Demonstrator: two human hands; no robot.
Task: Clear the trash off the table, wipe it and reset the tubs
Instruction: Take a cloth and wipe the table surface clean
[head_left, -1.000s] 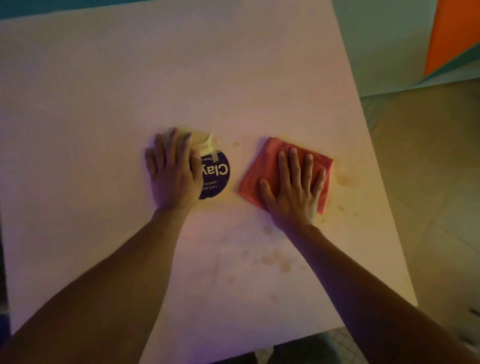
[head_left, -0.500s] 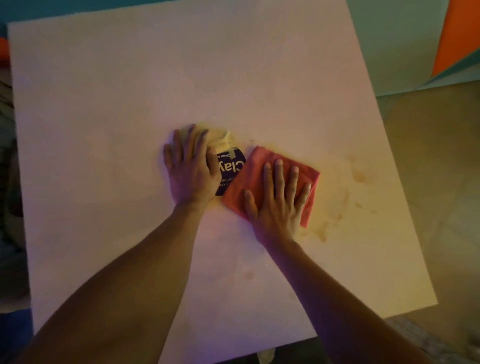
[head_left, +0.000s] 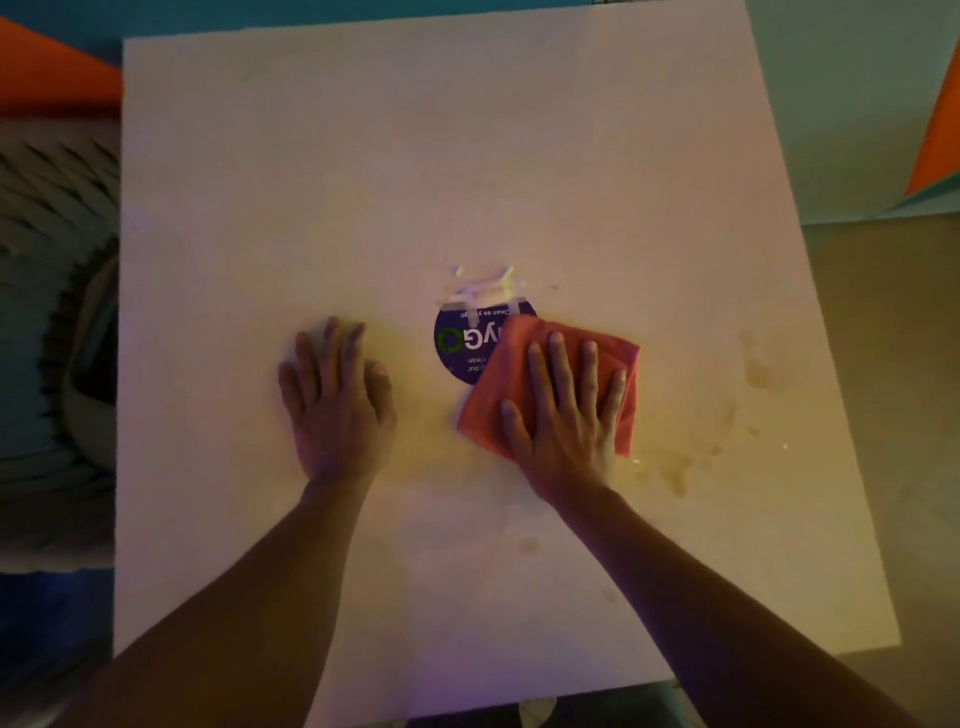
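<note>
A folded red cloth lies on the white table. My right hand presses flat on the cloth with straight, spread fingers. The cloth's left corner overlaps a round dark blue sticker stuck to the table's middle, with strips of white tape at its far edge. My left hand rests flat on the bare table to the left of the sticker, apart from it. Brownish stains mark the table to the right of the cloth.
More faint stains run toward the table's right edge. A dark round seat or object sits off the table's left side. Tiled floor lies to the right. Orange and teal wall panels are behind.
My left hand slid left off the sticker, uncovering it. My right hand pushed the cloth leftward over the sticker's right part. The camera view shifted.
</note>
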